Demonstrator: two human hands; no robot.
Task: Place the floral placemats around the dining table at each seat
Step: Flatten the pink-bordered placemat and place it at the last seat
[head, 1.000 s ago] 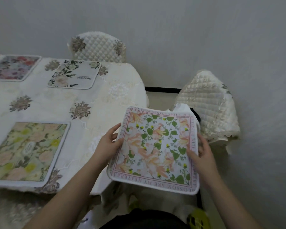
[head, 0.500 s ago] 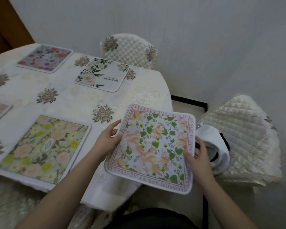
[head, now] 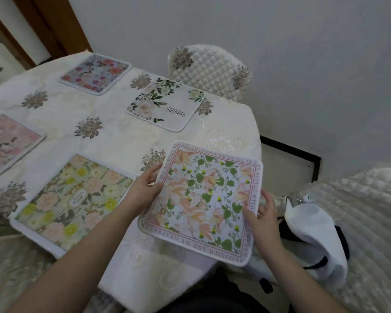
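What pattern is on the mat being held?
Peach flowers and green leaves on pale ground, with a pink lettered border: the held mat, clear in the head view.

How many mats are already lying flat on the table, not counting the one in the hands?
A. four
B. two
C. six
A: four lie flat on the table: the yellow mat, the pink mat, the red and blue mat and the white mat. The fifth mat is held by the left hand and the right hand.
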